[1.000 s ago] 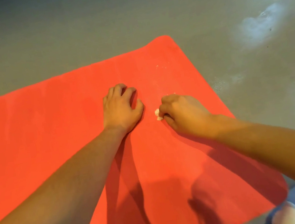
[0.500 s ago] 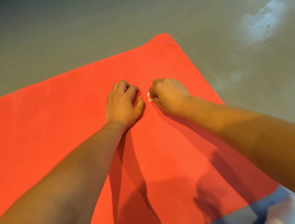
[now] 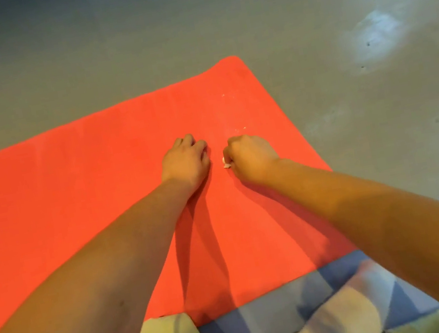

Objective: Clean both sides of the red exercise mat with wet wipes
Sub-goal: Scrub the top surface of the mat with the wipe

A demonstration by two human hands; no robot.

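The red exercise mat (image 3: 71,198) lies flat on the floor, its far right corner rounded. My left hand (image 3: 187,164) rests on the mat with its fingers curled under, holding nothing that I can see. Just to its right, my right hand (image 3: 252,157) is balled around a small white wet wipe (image 3: 225,163), of which only a scrap shows at the thumb side, pressed against the mat. A few pale specks sit on the mat beyond my right hand.
Grey concrete floor (image 3: 304,19) surrounds the mat, with pale patches at the right. A blue surface (image 3: 269,322) lies under the mat's near edge. My shorts and knee show at the bottom.
My right hand with the wipe moved away from me and leftward, ending close beside the left hand. The left hand stayed put. The view tilted down, showing my lap.
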